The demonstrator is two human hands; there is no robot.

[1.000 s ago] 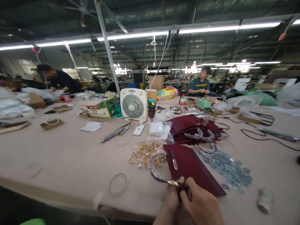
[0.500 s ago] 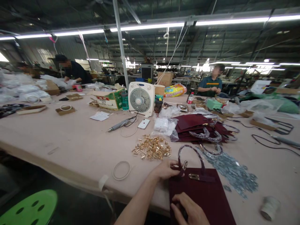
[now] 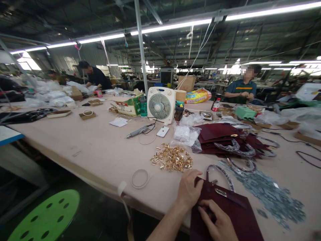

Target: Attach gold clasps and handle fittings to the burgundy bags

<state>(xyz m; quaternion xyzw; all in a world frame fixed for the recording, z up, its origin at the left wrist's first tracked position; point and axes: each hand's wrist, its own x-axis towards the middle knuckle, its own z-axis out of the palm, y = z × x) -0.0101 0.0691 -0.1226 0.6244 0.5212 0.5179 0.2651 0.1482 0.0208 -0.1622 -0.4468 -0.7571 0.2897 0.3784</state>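
Two hands work a maroon bag [image 3: 235, 214] at the worktop's [image 3: 100, 147] near edge. Left hand [image 3: 188, 189] lies flat, fingers spread on its top corner. Right hand [image 3: 218, 222] fingers curl against the front, grip unclear. Risk: the bag seems to overhang and may slide off.

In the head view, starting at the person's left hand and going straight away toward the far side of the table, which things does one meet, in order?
left hand → gold fittings → phone → fan
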